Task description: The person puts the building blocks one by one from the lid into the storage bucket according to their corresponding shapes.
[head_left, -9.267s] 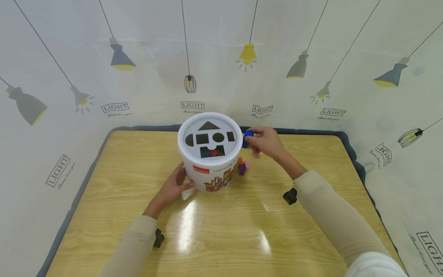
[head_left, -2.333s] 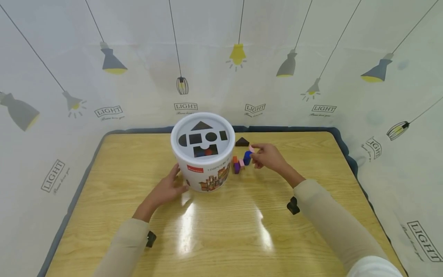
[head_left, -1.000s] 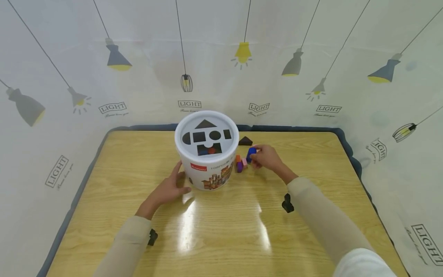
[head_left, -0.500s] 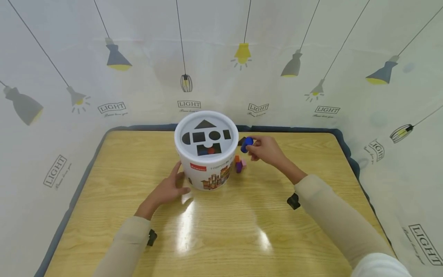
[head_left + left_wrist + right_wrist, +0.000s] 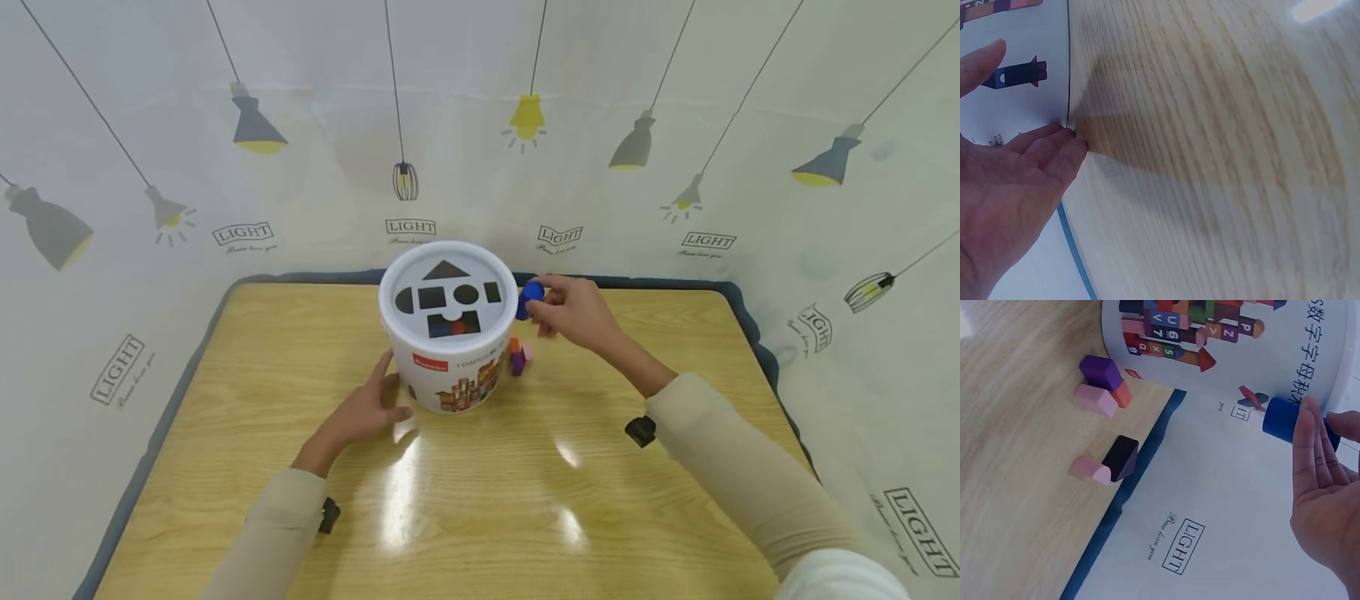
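My left hand (image 5: 365, 412) rests against the lower left side of a white bucket (image 5: 461, 379), its fingers extended along the wall with the thumb apart. The left wrist view shows the fingertips at the bucket's base. Higher up, on the far right side, my right hand (image 5: 583, 315) pinches a blue cylinder block (image 5: 1282, 419) between thumb and fingers, just outside the lid's rim. The lid (image 5: 390, 312) has several cut-out holes: triangle, half-round, square, circle, rectangle and an arch shape. Red and blue pieces show through the arch hole.
Right of the bucket, a purple block (image 5: 1100, 372), an orange block (image 5: 1122, 395) and a pink block (image 5: 1094, 400) sit together on the wooden table (image 5: 300, 350). Farther back lie a dark triangular block (image 5: 1120, 456) and a pink rounded block (image 5: 1091, 469). A printed curtain stands behind.
After lowering the blue cylinder to the table beside the blocks, my right hand has lifted it back up to the bucket's rim. My left hand stays at the bucket.
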### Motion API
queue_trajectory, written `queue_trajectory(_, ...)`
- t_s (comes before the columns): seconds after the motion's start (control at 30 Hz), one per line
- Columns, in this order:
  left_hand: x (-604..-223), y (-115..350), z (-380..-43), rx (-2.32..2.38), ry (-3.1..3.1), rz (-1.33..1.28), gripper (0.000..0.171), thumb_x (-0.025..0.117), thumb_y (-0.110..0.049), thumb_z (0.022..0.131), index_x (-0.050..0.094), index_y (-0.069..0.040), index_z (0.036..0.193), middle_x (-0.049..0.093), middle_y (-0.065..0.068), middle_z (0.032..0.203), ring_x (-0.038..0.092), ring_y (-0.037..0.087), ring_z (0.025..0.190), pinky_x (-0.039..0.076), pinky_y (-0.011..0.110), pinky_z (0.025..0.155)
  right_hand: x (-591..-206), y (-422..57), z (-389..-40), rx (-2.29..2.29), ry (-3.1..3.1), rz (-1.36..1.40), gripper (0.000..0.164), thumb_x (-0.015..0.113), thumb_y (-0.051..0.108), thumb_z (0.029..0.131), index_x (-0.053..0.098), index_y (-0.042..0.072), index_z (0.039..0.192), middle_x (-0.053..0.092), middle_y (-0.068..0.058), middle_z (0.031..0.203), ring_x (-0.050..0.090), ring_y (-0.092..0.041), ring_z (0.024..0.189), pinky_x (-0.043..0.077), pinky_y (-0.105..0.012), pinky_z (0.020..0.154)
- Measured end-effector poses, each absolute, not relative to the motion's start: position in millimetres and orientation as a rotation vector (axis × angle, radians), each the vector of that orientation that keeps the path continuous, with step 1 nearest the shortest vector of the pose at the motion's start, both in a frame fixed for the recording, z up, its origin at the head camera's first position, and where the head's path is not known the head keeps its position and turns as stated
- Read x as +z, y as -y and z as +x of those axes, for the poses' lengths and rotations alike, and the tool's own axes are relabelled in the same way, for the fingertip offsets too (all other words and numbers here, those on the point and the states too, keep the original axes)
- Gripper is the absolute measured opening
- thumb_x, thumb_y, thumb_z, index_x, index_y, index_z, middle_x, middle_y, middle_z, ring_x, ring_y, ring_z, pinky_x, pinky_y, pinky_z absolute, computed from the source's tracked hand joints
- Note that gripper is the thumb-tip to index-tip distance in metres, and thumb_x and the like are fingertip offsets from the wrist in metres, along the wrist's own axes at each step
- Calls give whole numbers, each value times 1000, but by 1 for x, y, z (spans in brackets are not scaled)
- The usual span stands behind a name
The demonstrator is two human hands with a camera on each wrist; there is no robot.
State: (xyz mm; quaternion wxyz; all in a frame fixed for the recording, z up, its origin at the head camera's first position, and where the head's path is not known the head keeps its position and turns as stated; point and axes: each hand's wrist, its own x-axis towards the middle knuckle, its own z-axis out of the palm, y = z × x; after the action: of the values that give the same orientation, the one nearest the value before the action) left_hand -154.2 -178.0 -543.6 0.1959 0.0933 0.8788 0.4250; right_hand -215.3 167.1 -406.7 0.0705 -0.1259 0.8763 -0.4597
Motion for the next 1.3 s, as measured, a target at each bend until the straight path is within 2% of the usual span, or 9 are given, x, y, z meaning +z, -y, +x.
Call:
queue_trajectory(0.3,-544,178,-154,1161,-2476,253,104,70,-29,88,-8,-25,157,31,20,155,29,43,142,15,62,117,-383,-166,-215,-1421,-2707,-452,44,66,17,92,58,2,132,70,-16,79,67,-21,59,60,-29,57)
queue_trajectory(0.53,-547,178,-154,1156,-2471,246,103,70,-29,88,-7,-25,157,31,19,156,29,42,142,16,62,117,-368,-163,-216,-1470,-2740,-463,45,66,17,92,58,4,134,69,-20,78,66,-29,61,59,-29,58)
queue_trajectory(0.83,-548,178,-154,1125,-2497,240,104,70,-31,89,-8,-22,157,31,17,156,29,42,142,17,60,117,-360,-138,-221,-1550,-2625,-516,40,68,17,90,62,5,128,69,-14,78,66,-29,61,59,-29,56)
queue_trajectory(1.07,-548,177,-153,1131,-2497,229,103,69,-30,89,-6,-23,157,32,15,156,30,39,142,18,59,118,-364,-116,-224,-1513,-2557,-519,43,69,17,90,61,4,130,69,-11,77,65,-23,60,60,-31,58)
queue_trajectory(1.3,-547,176,-153,1124,-2507,226,101,69,-29,89,-4,-21,158,33,16,155,30,38,142,20,59,117,-368,-102,-225,-1535,-2489,-482,44,69,17,90,59,6,132,67,-11,75,63,-23,60,57,-30,58)
